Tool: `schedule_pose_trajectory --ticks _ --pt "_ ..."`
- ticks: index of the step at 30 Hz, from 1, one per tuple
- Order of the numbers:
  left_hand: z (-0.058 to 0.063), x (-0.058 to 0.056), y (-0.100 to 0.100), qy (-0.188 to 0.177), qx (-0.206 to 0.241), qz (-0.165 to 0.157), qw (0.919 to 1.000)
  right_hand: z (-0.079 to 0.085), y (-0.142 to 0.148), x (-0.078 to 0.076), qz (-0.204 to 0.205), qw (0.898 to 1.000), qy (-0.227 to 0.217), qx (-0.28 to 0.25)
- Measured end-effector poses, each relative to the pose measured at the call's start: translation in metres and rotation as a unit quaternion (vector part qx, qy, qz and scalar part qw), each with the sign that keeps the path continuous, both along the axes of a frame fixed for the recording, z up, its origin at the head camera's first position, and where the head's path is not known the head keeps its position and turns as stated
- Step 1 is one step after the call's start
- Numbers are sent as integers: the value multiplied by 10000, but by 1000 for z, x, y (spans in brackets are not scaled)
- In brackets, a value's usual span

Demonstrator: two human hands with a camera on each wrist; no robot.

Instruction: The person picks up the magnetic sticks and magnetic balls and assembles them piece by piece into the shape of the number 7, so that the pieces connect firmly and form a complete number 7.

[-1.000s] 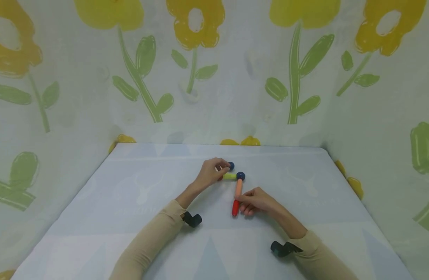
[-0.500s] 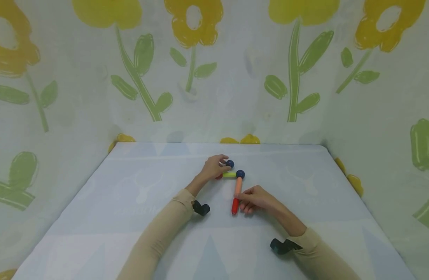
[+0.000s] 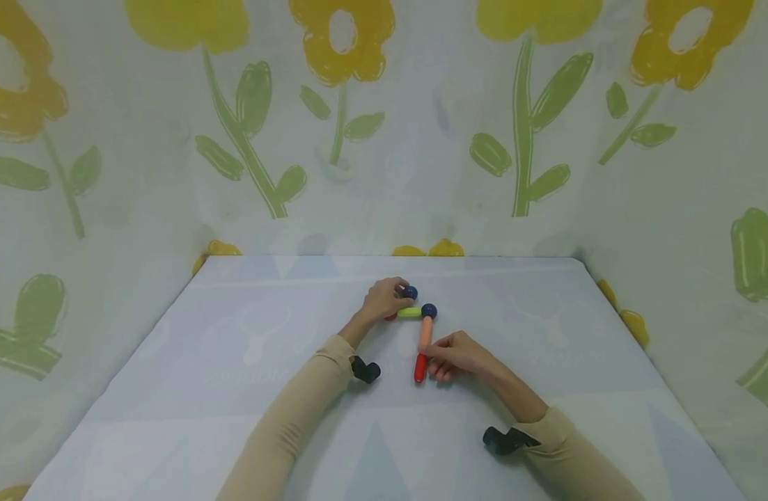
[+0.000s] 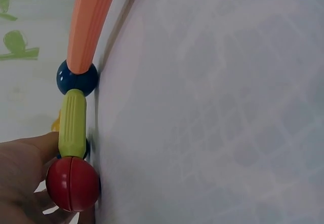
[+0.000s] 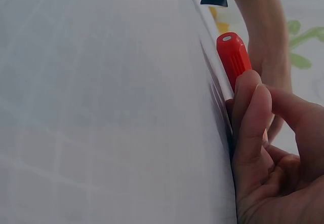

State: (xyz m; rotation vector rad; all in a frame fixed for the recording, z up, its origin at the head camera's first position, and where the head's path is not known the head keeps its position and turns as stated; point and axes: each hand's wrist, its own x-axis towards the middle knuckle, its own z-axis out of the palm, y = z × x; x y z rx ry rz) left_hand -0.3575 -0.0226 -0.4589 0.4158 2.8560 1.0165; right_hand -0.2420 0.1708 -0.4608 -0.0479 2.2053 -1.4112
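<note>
In the head view, my left hand (image 3: 382, 299) holds a blue ball (image 3: 411, 292) between thumb and fingers, just behind a yellow-green stick (image 3: 411, 312). That stick joins a red ball (image 4: 73, 184) at one end and a second blue ball (image 3: 429, 311) at the other. From this second ball a stick runs toward me, orange (image 3: 426, 332) in its far part and red (image 3: 420, 369) in its near part. My right hand (image 3: 457, 356) pinches it around where the colours meet; the fingers hide whether it is one piece. The left wrist view mostly hides the held ball.
All the pieces lie on or close to a white, pale-patterned tabletop (image 3: 246, 390). A flower-printed wall (image 3: 415, 195) closes off the back, and similar walls stand at both sides. A dark wrist camera mount (image 3: 366, 370) sticks out from the left sleeve.
My left forearm has shifted slightly right and forward. The left fingers loosened and spread around the rear blue ball, then drew in on it again. My right hand keeps its pinch in place.
</note>
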Motion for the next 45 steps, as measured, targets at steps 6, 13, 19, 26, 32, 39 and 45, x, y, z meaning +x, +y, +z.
schedule_pose_trajectory --ticks 6,13,19,26,32,39,45 --pt "0 0 -1 -24 51 -34 10000 -1 0 1 -21 10000 10 17" --pt "4 3 -4 -122 200 -39 9997 0 -3 1 -157 9997 4 179" --pt "8 8 -13 -171 308 -116 9993 -3 -2 0 -172 9997 -31 145" --pt "17 13 -29 -160 350 -81 9992 -3 -1 0 -91 10000 4 26" --pt "19 16 -40 -56 323 -15 9995 -3 0 0 -39 10000 34 -21" --pt "23 26 -52 72 379 -70 9992 -3 0 1 25 10000 46 -80" --pt "26 38 -62 312 548 -162 9979 -4 0 1 51 9998 51 -197"
